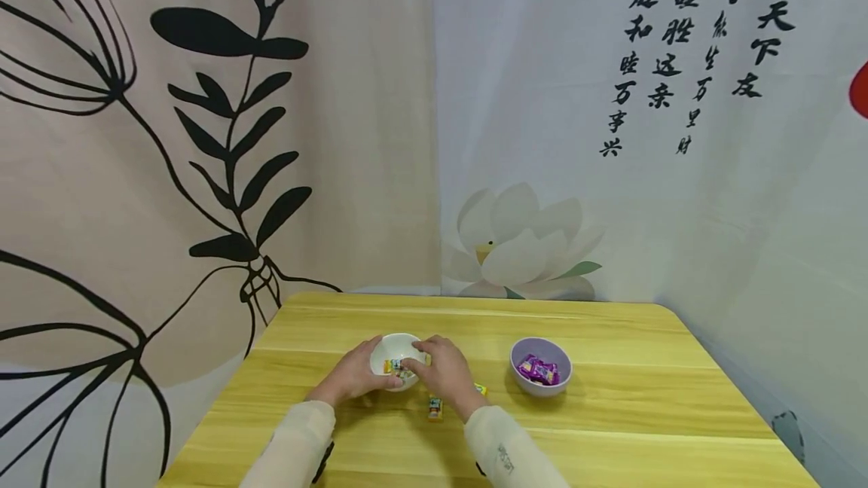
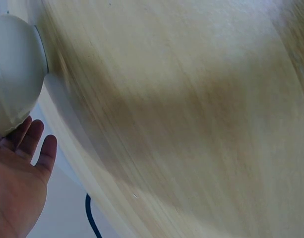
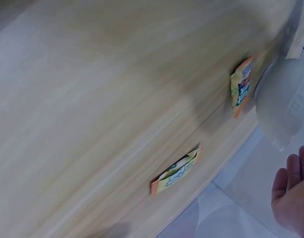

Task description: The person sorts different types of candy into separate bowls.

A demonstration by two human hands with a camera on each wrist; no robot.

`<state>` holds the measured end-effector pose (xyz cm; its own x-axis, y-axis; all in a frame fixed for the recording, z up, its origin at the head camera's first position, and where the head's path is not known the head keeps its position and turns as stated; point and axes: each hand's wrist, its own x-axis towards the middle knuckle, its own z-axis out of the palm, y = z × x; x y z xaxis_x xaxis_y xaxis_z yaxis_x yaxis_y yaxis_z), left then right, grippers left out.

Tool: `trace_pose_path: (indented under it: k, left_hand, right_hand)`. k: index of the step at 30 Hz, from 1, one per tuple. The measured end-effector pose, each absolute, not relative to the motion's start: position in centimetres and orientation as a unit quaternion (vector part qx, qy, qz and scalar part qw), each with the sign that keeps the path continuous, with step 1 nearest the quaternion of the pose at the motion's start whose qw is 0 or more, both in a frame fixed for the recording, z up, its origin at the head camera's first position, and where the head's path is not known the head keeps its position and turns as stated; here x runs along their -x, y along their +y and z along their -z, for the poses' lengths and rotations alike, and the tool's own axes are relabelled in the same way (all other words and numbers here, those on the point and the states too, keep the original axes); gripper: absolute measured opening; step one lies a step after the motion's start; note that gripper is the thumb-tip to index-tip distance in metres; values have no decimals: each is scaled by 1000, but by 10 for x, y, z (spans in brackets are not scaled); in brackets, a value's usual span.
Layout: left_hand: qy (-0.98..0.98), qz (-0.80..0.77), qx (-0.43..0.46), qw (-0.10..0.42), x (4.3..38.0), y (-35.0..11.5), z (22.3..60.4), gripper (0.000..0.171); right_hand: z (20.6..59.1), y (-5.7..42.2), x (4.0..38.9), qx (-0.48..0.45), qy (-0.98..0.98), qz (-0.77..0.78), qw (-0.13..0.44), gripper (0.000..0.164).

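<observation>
My left hand (image 1: 356, 372) grips the white bowl (image 1: 381, 356) at its left side, thumb toward the near rim. Inside the bowl lie small yellow-wrapped candies (image 1: 393, 367). Over the bowl's right rim is my right hand (image 1: 444, 371), its thumb and index finger reaching in. A bit of yellow candy wrapper (image 1: 428, 359) shows between them. In the left wrist view, fingertips (image 2: 36, 130) meet the bowl's edge (image 2: 18, 69). The right wrist view has the other fingers (image 3: 293, 171) loosely bent beside the bowl (image 3: 280, 101).
Two more yellow-wrapped candies lie on the wooden table (image 1: 610, 428): one candy (image 1: 435, 408) below the bowl, another candy (image 1: 481, 389) by the right wrist. A lilac bowl (image 1: 520, 379) with purple-wrapped candies (image 1: 539, 370) stands to the right. Patterned curtains (image 1: 380, 134) hang behind.
</observation>
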<state>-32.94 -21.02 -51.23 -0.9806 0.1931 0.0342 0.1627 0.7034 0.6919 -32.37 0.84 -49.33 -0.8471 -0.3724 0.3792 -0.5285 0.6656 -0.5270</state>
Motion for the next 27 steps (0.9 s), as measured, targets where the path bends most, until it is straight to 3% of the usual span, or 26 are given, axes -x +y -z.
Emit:
trace_pose_path:
  k: [17, 27]
  left_hand:
    - [929, -361, -84, 15, 334, -212, 515, 114]
    - [932, -352, -85, 15, 331, -210, 514, 114]
  right_hand:
    - [494, 48, 329, -204, -903, -356, 128, 37]
    - [514, 68, 323, -167, -909, -359, 130, 36]
